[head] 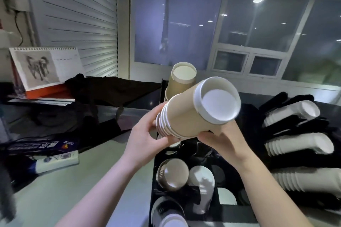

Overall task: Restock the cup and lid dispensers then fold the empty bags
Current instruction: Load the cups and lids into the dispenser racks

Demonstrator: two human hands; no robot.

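Holding a nested stack of brown paper cups (193,114) on its side above the black cup dispenser (228,177), I grip its rim end with my left hand (145,140). My right hand (223,143) curls under its base end.

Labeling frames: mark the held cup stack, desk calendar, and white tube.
held cup stack (186,116), head view, brown side wall of the outermost cup.
desk calendar (42,66), head view, drawing on its front page.
white tube (55,162), head view, middle of its body.
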